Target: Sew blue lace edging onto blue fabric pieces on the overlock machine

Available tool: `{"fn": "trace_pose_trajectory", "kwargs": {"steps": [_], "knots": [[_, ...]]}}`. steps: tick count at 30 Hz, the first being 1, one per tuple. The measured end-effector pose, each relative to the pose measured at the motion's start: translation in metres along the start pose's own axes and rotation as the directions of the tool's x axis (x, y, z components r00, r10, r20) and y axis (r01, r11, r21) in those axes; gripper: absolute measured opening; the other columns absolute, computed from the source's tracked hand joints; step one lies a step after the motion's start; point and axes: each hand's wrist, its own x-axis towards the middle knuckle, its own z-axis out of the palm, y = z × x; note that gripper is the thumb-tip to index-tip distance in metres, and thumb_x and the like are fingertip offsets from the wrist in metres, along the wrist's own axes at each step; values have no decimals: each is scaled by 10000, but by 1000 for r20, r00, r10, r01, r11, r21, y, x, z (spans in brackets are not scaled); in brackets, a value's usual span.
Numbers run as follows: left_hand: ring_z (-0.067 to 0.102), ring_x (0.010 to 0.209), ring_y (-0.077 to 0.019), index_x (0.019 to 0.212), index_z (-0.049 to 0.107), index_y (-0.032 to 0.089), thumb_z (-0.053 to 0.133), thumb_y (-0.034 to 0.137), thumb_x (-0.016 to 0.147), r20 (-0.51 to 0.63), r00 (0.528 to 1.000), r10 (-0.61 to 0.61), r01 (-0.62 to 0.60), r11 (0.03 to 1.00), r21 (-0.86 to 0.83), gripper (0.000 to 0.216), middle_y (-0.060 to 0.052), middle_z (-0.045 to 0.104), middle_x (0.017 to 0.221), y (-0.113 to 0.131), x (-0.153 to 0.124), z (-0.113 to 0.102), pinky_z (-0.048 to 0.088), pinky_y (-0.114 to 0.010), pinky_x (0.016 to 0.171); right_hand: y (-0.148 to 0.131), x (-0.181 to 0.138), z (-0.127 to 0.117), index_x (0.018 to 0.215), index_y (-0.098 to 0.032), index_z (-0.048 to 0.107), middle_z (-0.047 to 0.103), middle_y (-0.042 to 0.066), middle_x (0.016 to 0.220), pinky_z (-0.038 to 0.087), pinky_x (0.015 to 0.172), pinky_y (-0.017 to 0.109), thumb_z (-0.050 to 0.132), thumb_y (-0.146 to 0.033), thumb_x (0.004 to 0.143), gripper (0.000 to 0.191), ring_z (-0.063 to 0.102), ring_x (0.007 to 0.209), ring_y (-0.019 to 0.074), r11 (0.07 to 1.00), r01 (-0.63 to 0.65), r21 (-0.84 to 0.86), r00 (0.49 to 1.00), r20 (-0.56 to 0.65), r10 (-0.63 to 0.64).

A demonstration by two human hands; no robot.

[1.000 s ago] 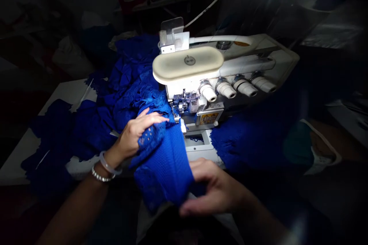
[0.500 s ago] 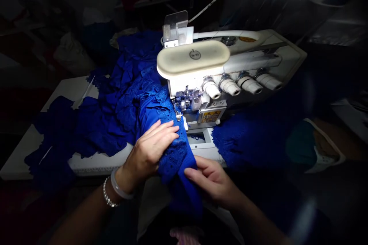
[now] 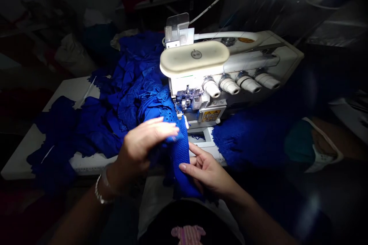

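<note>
Blue lace-trimmed fabric (image 3: 180,157) runs from the presser foot of a white overlock sewing machine (image 3: 198,59) toward me. At its right edge my right hand (image 3: 205,168) grips it, thumb on top and fingers underneath. On the left, my left hand (image 3: 146,141) is raised over the fabric just in front of the presser foot (image 3: 179,114). Its fingers reach rightward over the lifted lace, slightly blurred, and its thumb is hidden. A textured band of the fabric shows between my hands.
More bunched blue fabric (image 3: 106,118) covers the white machine table (image 3: 17,153) on the left. Another lace-edged blue piece (image 3: 241,138) lies right of the machine. Thread-tension knobs (image 3: 241,83) stick out from the front. A teal and white item (image 3: 304,145) is at far right.
My left hand has risen from lying flat on the lace and shifted slightly left, with the lace folding back. My right hand has moved slightly up and left along the fabric edge.
</note>
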Motion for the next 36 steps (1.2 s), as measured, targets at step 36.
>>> {"fn": "trace_pose_trajectory", "kwargs": {"steps": [36], "knots": [[634,1170,-229,1079,692,202,505,196,957,40,998,-57,55,998,43,224,-56,746,1079,-9,-11,11,319,-516,1164,11,-3,8,813,-174,755,742,30,746,571,645,268,751,-348,764,180,678,650,162,943,271,-192,910,-268,-316]]}}
